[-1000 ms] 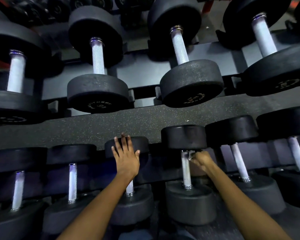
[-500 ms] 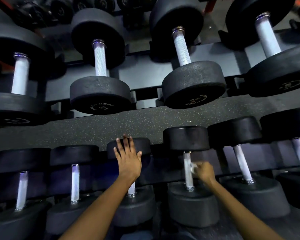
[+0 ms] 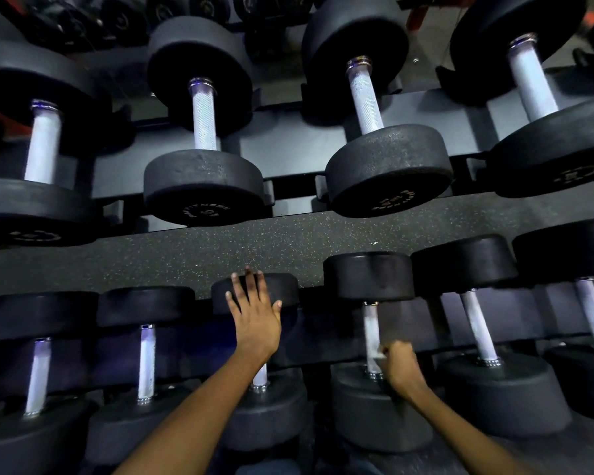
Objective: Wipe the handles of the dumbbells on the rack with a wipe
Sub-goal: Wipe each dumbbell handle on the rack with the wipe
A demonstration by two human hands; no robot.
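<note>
Hands are working the lower rack row: left hand lying flat on a dumbbell head, right hand pinching the floppy wipe against the neighbouring grippy knurled handle, low down.

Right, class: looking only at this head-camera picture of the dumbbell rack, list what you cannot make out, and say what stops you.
- Wipe, head view: only a pale scrap shows; the right hand curled round it hides the rest.
- Handle under the left hand: mostly covered by hand and wrist.
- Numbers on the upper dumbbell ends: small and dim, not readable with certainty.
- Far-left upper dumbbell: blurred, cut by the frame edge.
</note>
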